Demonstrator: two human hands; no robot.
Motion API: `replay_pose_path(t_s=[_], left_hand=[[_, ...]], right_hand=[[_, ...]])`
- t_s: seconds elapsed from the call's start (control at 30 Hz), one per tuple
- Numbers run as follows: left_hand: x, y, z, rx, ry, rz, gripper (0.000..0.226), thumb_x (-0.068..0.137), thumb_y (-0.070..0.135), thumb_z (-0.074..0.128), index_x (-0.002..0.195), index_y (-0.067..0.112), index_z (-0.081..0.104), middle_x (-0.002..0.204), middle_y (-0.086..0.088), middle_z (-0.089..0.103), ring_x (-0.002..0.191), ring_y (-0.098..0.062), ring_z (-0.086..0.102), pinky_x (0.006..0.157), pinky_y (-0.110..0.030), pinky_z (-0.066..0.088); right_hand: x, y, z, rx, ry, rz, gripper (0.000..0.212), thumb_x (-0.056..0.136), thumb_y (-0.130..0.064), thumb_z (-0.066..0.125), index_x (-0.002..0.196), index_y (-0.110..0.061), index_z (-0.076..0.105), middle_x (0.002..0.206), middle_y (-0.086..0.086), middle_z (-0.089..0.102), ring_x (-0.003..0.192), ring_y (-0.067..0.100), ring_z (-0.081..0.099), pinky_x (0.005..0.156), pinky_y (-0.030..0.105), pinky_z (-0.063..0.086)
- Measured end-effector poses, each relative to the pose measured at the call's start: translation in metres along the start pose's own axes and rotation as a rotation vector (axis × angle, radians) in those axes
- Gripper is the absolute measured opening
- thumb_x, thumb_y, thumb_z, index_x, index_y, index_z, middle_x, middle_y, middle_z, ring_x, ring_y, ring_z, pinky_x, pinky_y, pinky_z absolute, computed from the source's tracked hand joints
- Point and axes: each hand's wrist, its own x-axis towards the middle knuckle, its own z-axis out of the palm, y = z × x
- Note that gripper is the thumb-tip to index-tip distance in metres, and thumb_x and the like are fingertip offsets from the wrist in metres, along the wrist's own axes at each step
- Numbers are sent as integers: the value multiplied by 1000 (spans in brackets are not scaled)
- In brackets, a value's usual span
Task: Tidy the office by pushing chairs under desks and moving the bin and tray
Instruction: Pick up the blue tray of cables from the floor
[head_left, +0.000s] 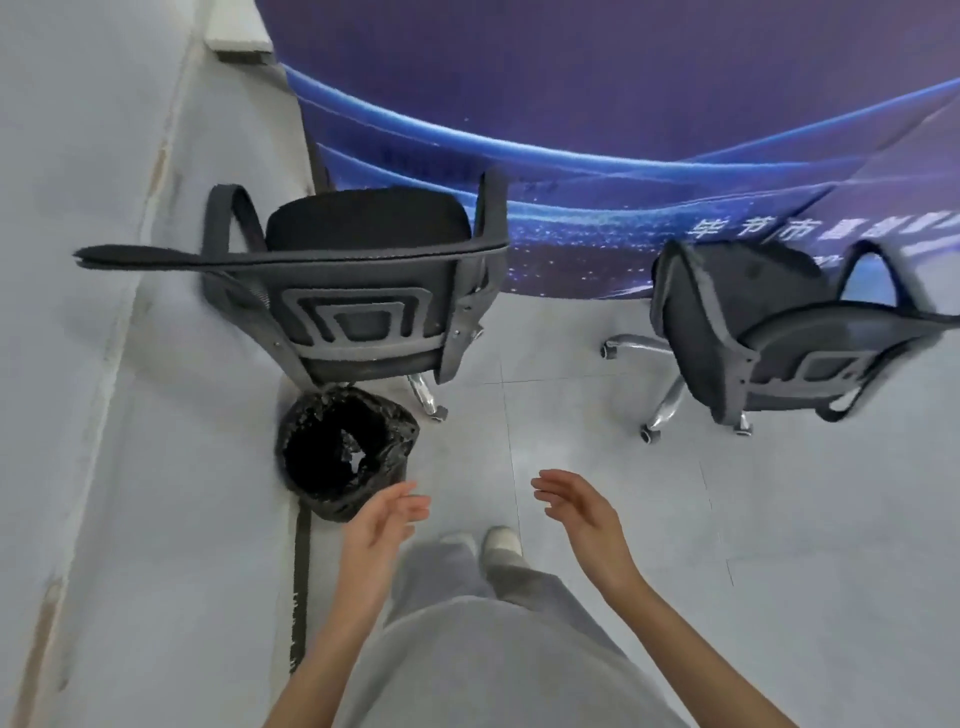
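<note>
Bin just beyond left hand

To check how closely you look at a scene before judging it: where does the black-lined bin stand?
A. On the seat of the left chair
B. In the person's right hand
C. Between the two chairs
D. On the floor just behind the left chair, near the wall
D: the bin stands on the floor behind the left chair, beside the wall; both hands are empty.

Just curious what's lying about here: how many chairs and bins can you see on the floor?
Office chairs: 2, the left chair and the right chair
Bins: 1, the black-lined bin
Total: 3
</note>
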Motion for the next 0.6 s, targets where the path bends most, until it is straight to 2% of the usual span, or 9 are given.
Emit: replay_pose_path(t_s=[0.2, 0.3, 0.37, 0.47, 0.57, 0.6], left_hand=[[21, 20, 40, 281, -464, 6, 27, 95, 2, 42, 93, 19, 62, 83, 1, 71, 75, -6, 67, 70, -17, 52], [39, 26, 58, 464, -698, 48, 28, 94, 0, 42, 93, 20, 63, 79, 4, 72, 74, -6, 67, 71, -18, 51], [49, 29, 73, 559, -806, 73, 29, 95, 2, 43, 95, 22, 63, 80, 4, 73, 75, -6, 67, 71, -17, 51], [53, 28, 122, 689, -1018, 93, 31, 95, 3, 42, 94, 27, 62, 79, 7, 73, 74, -2, 67, 69, -13, 51], [34, 23, 187, 768, -1223, 117, 32, 95, 2, 42, 94, 28, 61, 76, 17, 73, 71, 2, 66, 68, -12, 49], [24, 21, 209, 777, -1279, 131, 32, 95, 2, 41, 94, 27, 61, 75, 15, 73, 70, 3, 65, 67, -11, 48]], right_hand=[[-43, 35, -25, 318, 467, 64, 28, 90, 5, 43, 108, -7, 61, 102, 6, 68, 93, 19, 64, 84, 27, 51], [-76, 58, -25, 497, 717, 107, 27, 91, 4, 43, 106, -10, 61, 101, 8, 68, 92, 20, 65, 81, 25, 52], [-97, 71, -18, 569, 825, 148, 28, 90, 5, 43, 104, -10, 61, 100, 7, 69, 92, 19, 65, 79, 21, 54], [-133, 95, -5, 710, 1024, 231, 25, 90, 4, 45, 101, -9, 62, 99, 9, 69, 93, 19, 65, 76, 19, 54], [-165, 117, 10, 856, 1194, 317, 23, 89, 4, 45, 101, -7, 62, 99, 9, 69, 94, 18, 65, 79, 24, 53], [-173, 123, 11, 903, 1248, 331, 23, 89, 3, 45, 102, -6, 62, 99, 9, 69, 95, 18, 65, 81, 27, 52]])
